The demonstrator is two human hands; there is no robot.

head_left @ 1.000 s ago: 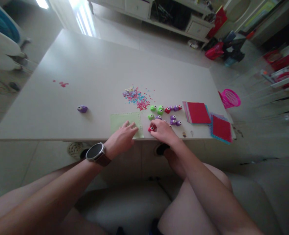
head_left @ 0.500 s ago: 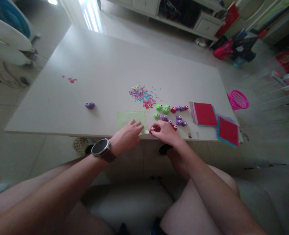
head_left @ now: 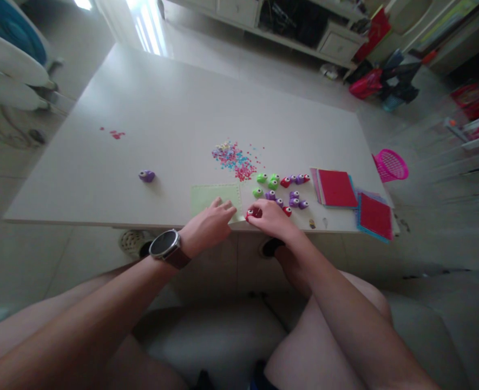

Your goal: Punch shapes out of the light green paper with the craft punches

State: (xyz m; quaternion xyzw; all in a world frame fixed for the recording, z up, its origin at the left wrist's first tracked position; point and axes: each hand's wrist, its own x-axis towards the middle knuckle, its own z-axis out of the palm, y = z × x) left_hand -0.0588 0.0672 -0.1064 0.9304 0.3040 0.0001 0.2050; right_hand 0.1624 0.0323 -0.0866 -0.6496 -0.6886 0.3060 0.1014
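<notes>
A pale green sheet of paper [head_left: 203, 198] lies at the table's near edge, with a row of small punched marks along its borders. My left hand [head_left: 211, 221] rests on the sheet, palm down and fingers stretched out, a watch on its wrist. At the sheet's right edge, my right hand [head_left: 272, 218] grips a small red craft punch [head_left: 249, 215] between thumb and fingers. Whether paper sits inside the punch's slot is too small to tell. Several green, purple and red punches [head_left: 294, 201] stand close beyond and beside the right hand.
Beyond the sheet lies a scatter of tiny coloured paper cut-outs [head_left: 237, 160]. A lone purple punch [head_left: 146, 175] stands to the left, with a few red bits [head_left: 116, 134] farther back. Stacks of coloured paper [head_left: 336, 188] lie right, the nearer stack overhanging the table [head_left: 174, 119].
The whole view has shifted slightly to the left. Both hands keep the same places on the sheet and the red craft punch.
</notes>
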